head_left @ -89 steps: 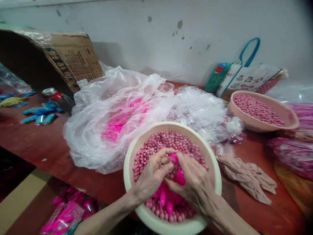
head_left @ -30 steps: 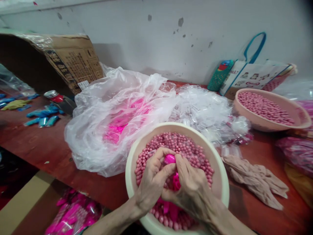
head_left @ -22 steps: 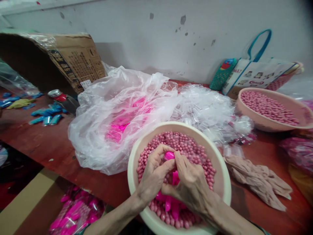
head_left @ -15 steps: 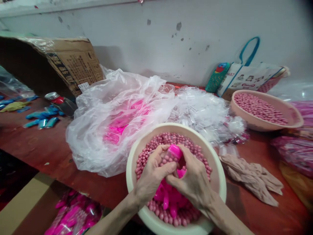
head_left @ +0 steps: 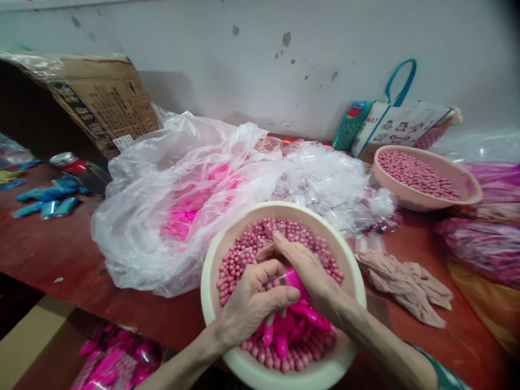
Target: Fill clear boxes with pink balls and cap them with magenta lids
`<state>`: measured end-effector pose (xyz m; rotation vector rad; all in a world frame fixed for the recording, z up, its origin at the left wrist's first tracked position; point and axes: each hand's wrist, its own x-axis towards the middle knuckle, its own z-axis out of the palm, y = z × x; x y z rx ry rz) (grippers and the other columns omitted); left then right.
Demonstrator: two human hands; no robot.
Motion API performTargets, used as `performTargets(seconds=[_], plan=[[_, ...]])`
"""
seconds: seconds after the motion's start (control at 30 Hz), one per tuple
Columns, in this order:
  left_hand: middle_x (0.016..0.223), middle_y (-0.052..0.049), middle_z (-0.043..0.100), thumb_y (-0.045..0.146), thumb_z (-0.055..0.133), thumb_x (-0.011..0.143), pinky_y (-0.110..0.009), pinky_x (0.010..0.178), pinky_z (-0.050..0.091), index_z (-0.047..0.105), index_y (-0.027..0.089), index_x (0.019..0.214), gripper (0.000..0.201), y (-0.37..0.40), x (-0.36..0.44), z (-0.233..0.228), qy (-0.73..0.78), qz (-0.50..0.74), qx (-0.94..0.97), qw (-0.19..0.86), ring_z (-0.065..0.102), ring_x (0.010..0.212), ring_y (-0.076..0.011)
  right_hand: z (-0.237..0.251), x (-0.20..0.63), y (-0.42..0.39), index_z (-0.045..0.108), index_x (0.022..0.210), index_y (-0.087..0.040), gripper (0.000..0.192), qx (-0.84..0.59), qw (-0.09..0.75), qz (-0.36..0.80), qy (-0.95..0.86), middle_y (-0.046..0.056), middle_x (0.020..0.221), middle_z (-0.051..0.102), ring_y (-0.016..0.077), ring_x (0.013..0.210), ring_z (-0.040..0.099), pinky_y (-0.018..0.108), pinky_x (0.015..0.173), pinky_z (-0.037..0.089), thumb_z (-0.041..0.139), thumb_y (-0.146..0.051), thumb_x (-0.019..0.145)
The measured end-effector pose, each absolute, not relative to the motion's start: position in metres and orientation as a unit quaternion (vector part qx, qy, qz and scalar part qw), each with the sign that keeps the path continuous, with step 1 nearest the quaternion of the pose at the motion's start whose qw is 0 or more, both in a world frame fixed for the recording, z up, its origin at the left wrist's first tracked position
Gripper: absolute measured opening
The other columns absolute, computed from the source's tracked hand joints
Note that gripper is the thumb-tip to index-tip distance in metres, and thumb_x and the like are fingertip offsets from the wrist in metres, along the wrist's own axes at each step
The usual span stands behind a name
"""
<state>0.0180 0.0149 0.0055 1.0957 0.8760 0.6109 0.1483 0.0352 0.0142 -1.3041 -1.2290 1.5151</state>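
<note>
Since half a second ago my right hand (head_left: 303, 265) has flattened over the bright pink plastic cap (head_left: 293, 277), fingers spread, while my left hand (head_left: 254, 300) curls shut around the small clear bag beneath it (steadying it, I judge). Both sit inside the round cream plastic basin (head_left: 211, 281) on the counter (head_left: 60, 244), full of dusty-pink beads (head_left: 260, 241) and loose pink caps.
</note>
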Motion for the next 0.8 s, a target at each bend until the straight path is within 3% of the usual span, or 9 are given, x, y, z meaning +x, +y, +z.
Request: performTargets(seconds=[0.1, 0.2, 0.3, 0.5, 0.6, 0.8], plan=[[0.059, 0.003, 0.053, 0.025, 0.066, 0.074, -0.015, 0.042, 0.032, 0.060, 0.013, 0.077, 0.014, 0.015, 0.018, 0.007, 0.376, 0.285, 0.510, 0.720, 0.043, 0.045, -0.0051, 0.016, 0.143, 0.032, 0.072, 0.078, -0.016, 0.049, -0.507, 0.379, 0.604, -0.485, 0.005, 0.080, 0.068, 0.0189, 0.085, 0.061, 0.026, 0.072, 0.047, 0.040, -0.051, 0.087], [0.076, 0.000, 0.058, 0.023, 0.064, 0.076, -0.019, 0.060, 0.042, 0.063, 0.014, 0.084, 0.012, 0.015, 0.017, 0.008, 0.338, 0.297, 0.536, 0.714, 0.052, 0.066, -0.0110, 0.018, 0.144, 0.027, 0.071, 0.083, -0.017, 0.043, -0.502, 0.373, 0.614, -0.481, 0.003, 0.079, 0.068, 0.0172, 0.085, 0.060, 0.024, 0.072, 0.046, 0.038, -0.043, 0.090], [0.077, 0.000, 0.055, 0.025, 0.061, 0.079, -0.022, 0.069, 0.042, 0.062, 0.014, 0.082, 0.011, 0.015, 0.016, 0.009, 0.324, 0.280, 0.594, 0.681, 0.050, 0.074, -0.0137, 0.018, 0.146, 0.022, 0.070, 0.086, -0.018, 0.036, -0.504, 0.368, 0.617, -0.479, 0.002, 0.075, 0.067, 0.0166, 0.085, 0.060, 0.022, 0.069, 0.046, 0.041, -0.039, 0.090], [0.072, 0.002, 0.051, 0.024, 0.059, 0.080, -0.022, 0.064, 0.036, 0.059, 0.013, 0.078, 0.010, 0.016, 0.016, 0.011, 0.366, 0.216, 0.661, 0.619, 0.045, 0.067, -0.0113, 0.006, 0.145, 0.015, 0.070, 0.082, -0.018, 0.035, -0.530, 0.386, 0.600, -0.459, 0.000, 0.075, 0.065, 0.0149, 0.081, 0.060, 0.021, 0.071, 0.046, 0.045, -0.042, 0.088], [0.067, 0.004, 0.046, 0.020, 0.062, 0.077, -0.020, 0.057, 0.035, 0.058, 0.014, 0.074, 0.009, 0.017, 0.018, 0.012, 0.364, 0.231, 0.629, 0.647, 0.043, 0.062, -0.0092, 0.002, 0.145, 0.017, 0.070, 0.078, -0.017, 0.036, -0.522, 0.417, 0.596, -0.445, 0.002, 0.078, 0.067, 0.0161, 0.085, 0.059, 0.022, 0.073, 0.046, 0.048, -0.044, 0.086], [0.063, 0.002, 0.054, 0.021, 0.074, 0.063, -0.017, 0.047, 0.039, 0.059, 0.011, 0.077, 0.022, 0.020, 0.020, 0.009, 0.382, 0.238, 0.482, 0.752, 0.050, 0.050, -0.0070, 0.006, 0.143, 0.027, 0.067, 0.084, -0.013, 0.049, -0.468, 0.362, 0.765, -0.253, 0.005, 0.063, 0.065, 0.0150, 0.054, 0.060, 0.025, 0.051, 0.047, 0.039, -0.053, 0.086]])
